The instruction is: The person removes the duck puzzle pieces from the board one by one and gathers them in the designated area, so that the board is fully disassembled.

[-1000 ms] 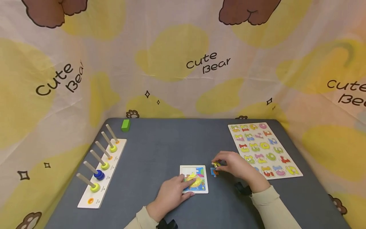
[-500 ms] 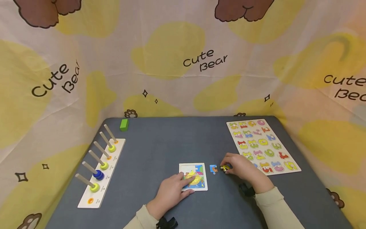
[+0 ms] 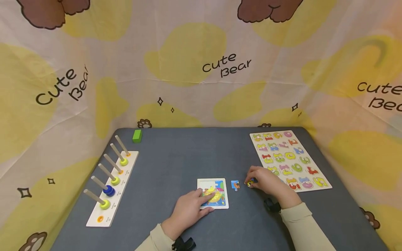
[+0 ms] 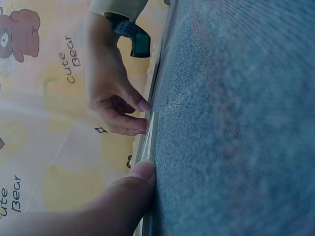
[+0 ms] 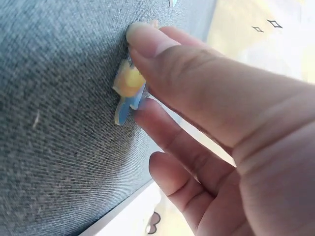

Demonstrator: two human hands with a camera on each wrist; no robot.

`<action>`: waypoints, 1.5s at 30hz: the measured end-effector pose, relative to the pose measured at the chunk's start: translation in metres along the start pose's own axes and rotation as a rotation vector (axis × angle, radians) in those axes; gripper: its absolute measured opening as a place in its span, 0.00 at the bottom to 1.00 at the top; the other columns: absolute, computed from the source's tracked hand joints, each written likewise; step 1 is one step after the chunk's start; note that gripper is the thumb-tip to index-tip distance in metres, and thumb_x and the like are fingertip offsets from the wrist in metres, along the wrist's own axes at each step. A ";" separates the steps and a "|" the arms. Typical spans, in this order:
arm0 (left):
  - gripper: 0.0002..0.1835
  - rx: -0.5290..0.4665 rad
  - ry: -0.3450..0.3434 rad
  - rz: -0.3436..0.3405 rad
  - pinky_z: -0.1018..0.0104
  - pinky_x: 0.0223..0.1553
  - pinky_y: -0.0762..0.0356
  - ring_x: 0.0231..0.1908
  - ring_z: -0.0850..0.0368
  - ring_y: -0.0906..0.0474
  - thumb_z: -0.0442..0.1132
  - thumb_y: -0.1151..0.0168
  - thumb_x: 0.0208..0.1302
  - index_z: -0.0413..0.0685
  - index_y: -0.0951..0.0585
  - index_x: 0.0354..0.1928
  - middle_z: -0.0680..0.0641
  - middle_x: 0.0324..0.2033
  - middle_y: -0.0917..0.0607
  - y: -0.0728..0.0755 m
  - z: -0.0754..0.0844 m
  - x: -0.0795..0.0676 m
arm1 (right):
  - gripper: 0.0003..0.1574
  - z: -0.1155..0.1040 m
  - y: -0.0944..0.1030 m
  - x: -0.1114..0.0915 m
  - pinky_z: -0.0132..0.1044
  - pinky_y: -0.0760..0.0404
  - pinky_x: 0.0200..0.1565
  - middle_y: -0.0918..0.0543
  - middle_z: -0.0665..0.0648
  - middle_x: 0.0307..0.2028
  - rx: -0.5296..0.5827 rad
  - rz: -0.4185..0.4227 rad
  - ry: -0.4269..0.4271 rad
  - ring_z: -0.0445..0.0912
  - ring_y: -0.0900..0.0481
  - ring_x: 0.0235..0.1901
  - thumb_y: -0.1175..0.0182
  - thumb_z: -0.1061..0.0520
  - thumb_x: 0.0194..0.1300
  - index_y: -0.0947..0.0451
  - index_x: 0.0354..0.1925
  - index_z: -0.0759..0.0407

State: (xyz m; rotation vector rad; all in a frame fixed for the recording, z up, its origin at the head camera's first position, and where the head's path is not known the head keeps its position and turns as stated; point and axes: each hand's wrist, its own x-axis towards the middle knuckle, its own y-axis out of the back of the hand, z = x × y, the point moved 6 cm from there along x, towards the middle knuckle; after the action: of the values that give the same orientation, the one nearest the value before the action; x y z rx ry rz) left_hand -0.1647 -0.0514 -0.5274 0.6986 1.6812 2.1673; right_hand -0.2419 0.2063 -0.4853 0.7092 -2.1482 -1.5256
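A small square jigsaw puzzle [image 3: 216,204] in a white frame lies at the front middle of the table. My left hand [image 3: 186,212] rests on it, index finger stretched across the yellow picture and thumb along the near edge; the thumb [image 4: 142,172] shows at the frame's edge in the left wrist view. Right of the frame, my right hand [image 3: 267,182] pinches a yellow-and-blue jigsaw piece [image 5: 129,81] between thumb and fingers, close over the cloth. Fingers hide part of that piece. Between frame and right hand lies a loose blue-and-orange jigsaw piece [image 3: 235,185].
At the left stands a white peg board [image 3: 120,191] with upright pegs and yellow and blue rings. A green block [image 3: 137,136] sits at the back left. A white number board [image 3: 290,165] lies at the right, partly behind the right hand. Printed cloth walls surround the table.
My right hand has moved right with the yellow-and-blue jigsaw piece, away from the blue-and-orange one, which it had overlapped. The left hand stays on the puzzle.
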 end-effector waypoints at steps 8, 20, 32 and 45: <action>0.28 0.004 0.001 0.011 0.70 0.23 0.42 0.23 0.64 0.43 0.65 0.32 0.67 0.71 0.17 0.67 0.56 0.29 0.31 0.001 -0.001 0.001 | 0.13 0.001 -0.001 0.001 0.44 0.16 0.46 0.19 0.48 0.38 0.006 0.001 0.033 0.46 0.17 0.39 0.19 0.65 0.53 0.08 0.36 0.53; 0.29 0.004 0.020 -0.008 0.70 0.22 0.43 0.21 0.65 0.45 0.66 0.33 0.66 0.72 0.18 0.67 0.57 0.29 0.32 -0.003 -0.004 -0.001 | 0.09 -0.051 0.005 0.033 0.40 0.18 0.41 0.19 0.47 0.39 0.056 0.050 0.104 0.43 0.19 0.37 0.24 0.63 0.62 0.09 0.42 0.55; 0.25 0.000 0.026 0.048 0.71 0.19 0.42 0.20 0.66 0.40 0.66 0.30 0.64 0.70 0.12 0.61 0.57 0.30 0.28 0.004 0.003 -0.001 | 0.15 -0.097 -0.048 0.081 0.40 0.19 0.44 0.18 0.50 0.42 0.051 -0.162 0.064 0.43 0.23 0.35 0.34 0.59 0.73 0.12 0.55 0.52; 0.26 0.016 0.045 0.103 0.71 0.17 0.46 0.17 0.66 0.46 0.65 0.27 0.61 0.70 0.12 0.59 0.56 0.27 0.31 -0.001 0.000 -0.003 | 0.04 -0.083 -0.046 0.075 0.38 0.26 0.34 0.29 0.48 0.32 -0.011 -0.112 -0.089 0.43 0.30 0.27 0.30 0.57 0.71 0.17 0.39 0.49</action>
State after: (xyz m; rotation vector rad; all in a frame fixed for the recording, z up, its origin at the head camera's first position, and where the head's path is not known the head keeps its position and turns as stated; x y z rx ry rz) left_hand -0.1622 -0.0522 -0.5289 0.7621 1.7225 2.2574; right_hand -0.2439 0.0863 -0.4997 0.7837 -2.1952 -1.6539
